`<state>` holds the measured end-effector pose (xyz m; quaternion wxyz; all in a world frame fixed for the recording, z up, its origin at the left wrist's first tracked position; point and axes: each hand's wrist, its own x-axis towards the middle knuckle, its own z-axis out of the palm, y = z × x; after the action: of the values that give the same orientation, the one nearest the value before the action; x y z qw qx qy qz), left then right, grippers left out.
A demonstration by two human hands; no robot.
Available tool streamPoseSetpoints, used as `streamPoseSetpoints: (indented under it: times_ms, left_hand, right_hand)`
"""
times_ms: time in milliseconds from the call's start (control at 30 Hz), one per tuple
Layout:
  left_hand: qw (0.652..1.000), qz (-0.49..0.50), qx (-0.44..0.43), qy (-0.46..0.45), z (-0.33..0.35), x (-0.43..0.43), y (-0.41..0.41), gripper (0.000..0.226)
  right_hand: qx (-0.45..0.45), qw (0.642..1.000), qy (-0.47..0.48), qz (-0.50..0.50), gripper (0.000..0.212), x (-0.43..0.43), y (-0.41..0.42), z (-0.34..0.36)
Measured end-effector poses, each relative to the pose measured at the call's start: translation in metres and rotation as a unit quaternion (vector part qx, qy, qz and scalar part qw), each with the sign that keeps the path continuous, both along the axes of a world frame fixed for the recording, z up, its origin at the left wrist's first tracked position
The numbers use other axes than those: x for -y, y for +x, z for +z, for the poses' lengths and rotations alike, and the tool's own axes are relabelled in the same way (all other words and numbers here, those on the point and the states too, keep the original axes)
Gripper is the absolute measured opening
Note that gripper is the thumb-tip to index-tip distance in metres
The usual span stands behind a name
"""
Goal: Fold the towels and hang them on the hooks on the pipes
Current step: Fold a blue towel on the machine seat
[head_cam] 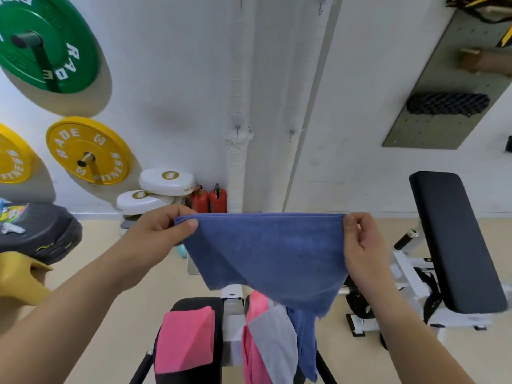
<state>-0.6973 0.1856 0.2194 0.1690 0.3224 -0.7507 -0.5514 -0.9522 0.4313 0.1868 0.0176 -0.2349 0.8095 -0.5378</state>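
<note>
A blue towel [273,253] hangs stretched in the air, folded over along its top edge. My left hand [159,231] pinches its top left corner and my right hand [360,245] pinches its top right corner. Below it, a folded pink towel [184,338] lies on a black bench pad [199,303]. To its right lies a heap of a pink towel [255,350], a grey towel [277,339] and another blue one [306,347]. Two white wrapped pipes [237,167] run up the wall ahead. Small metal hooks [237,130] [291,134] sit on them, and two more hooks [320,4] higher up.
A black and white weight bench [454,239] stands to the right. Green [47,42] and yellow [88,151] weight plates hang on the left wall. White pads [166,181] and red canisters [209,199] sit on the floor by the pipes. A pegboard [443,87] hangs at the right.
</note>
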Motion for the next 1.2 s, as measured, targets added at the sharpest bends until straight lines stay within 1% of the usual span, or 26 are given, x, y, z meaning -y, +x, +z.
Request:
streamPoseSetpoints:
  times_ms: [33, 67, 100, 167, 233, 300, 367, 400, 467, 533, 567, 600, 667, 733, 800, 867, 933, 1000, 1067, 1133, 1200]
  left_hand:
    - [0.999, 0.016, -0.015, 0.024, -0.003, -0.001, 0.000, 0.021]
    - [0.999, 0.033, -0.020, 0.029, -0.007, -0.002, -0.002, 0.018]
    - [0.999, 0.051, -0.012, 0.012, -0.014, -0.004, -0.003, 0.015]
    - [0.995, 0.097, 0.018, -0.021, -0.031, -0.009, -0.008, 0.020]
    - [0.987, 0.160, 0.017, -0.007, -0.045, -0.015, -0.011, 0.017]
    - [0.981, 0.194, 0.027, -0.006, -0.056, -0.022, -0.012, 0.022]
    - [0.977, 0.208, 0.040, 0.006, -0.064, -0.033, -0.014, 0.031]
    - [0.977, 0.210, 0.038, 0.030, -0.064, -0.041, -0.016, 0.031]
    - [0.978, 0.195, 0.029, 0.071, -0.066, -0.056, -0.021, 0.027]
    - [0.985, 0.158, 0.010, 0.070, -0.068, -0.073, -0.024, 0.021]
    - [0.989, 0.136, -0.003, 0.061, -0.067, -0.082, -0.026, 0.015]
    - [0.992, 0.115, -0.013, 0.051, -0.065, -0.091, -0.027, 0.014]
    - [0.998, 0.058, -0.021, 0.021, -0.062, -0.108, -0.029, 0.019]
    - [1.000, 0.005, -0.011, -0.022, -0.060, -0.120, -0.028, 0.022]
    - [0.999, -0.012, -0.005, -0.051, -0.064, -0.121, -0.025, 0.022]
    - [0.998, 0.004, -0.010, -0.067, -0.066, -0.120, -0.021, 0.022]
    - [0.998, 0.016, -0.021, -0.064, -0.064, -0.121, -0.020, 0.022]
    - [0.999, 0.007, -0.028, -0.039, -0.061, -0.123, -0.020, 0.025]
    - [0.999, -0.008, -0.034, -0.007, -0.059, -0.125, -0.020, 0.025]
    - [0.998, -0.022, -0.046, 0.025, -0.059, -0.125, -0.020, 0.019]
    - [0.998, -0.033, -0.049, 0.037, -0.058, -0.126, -0.019, 0.014]
  right_hand:
    - [0.009, 1.000, -0.006, 0.003, 0.021, 0.001, 0.001, -0.003]
    - [0.028, 1.000, -0.010, 0.006, 0.021, 0.003, 0.003, -0.007]
    - [0.056, 0.998, -0.011, 0.009, 0.021, 0.005, 0.005, -0.012]
    - [0.113, 0.993, -0.011, 0.015, 0.023, 0.007, 0.009, -0.023]
    - [0.164, 0.986, -0.010, 0.020, 0.023, 0.006, 0.016, -0.031]
    - [0.204, 0.979, -0.015, 0.005, 0.023, 0.005, 0.025, -0.037]
    - [0.228, 0.973, -0.033, -0.018, 0.024, 0.006, 0.037, -0.041]
    - [0.238, 0.970, -0.045, -0.020, 0.025, 0.008, 0.046, -0.043]
    - [0.253, 0.966, -0.046, -0.007, 0.022, 0.012, 0.067, -0.043]
    - [0.275, 0.960, -0.044, 0.027, 0.016, 0.018, 0.092, -0.043]
    - [0.279, 0.958, -0.046, 0.049, 0.015, 0.021, 0.104, -0.042]
    - [0.271, 0.959, -0.041, 0.071, 0.015, 0.023, 0.113, -0.043]
    - [0.242, 0.965, -0.026, 0.099, 0.013, 0.027, 0.128, -0.045]
    - [0.212, 0.972, -0.018, 0.096, 0.015, 0.028, 0.136, -0.044]
    - [0.197, 0.976, -0.020, 0.089, 0.020, 0.027, 0.140, -0.044]
    - [0.176, 0.980, -0.025, 0.093, 0.021, 0.026, 0.142, -0.045]
    - [0.148, 0.984, -0.031, 0.096, 0.019, 0.026, 0.144, -0.045]
    - [0.139, 0.984, -0.040, 0.103, 0.018, 0.027, 0.147, -0.042]
    - [0.134, 0.983, -0.028, 0.120, 0.019, 0.029, 0.147, -0.039]
    - [0.124, 0.982, -0.005, 0.141, 0.029, 0.028, 0.145, -0.038]
    - [0.134, 0.978, -0.012, 0.161, 0.042, 0.026, 0.144, -0.035]
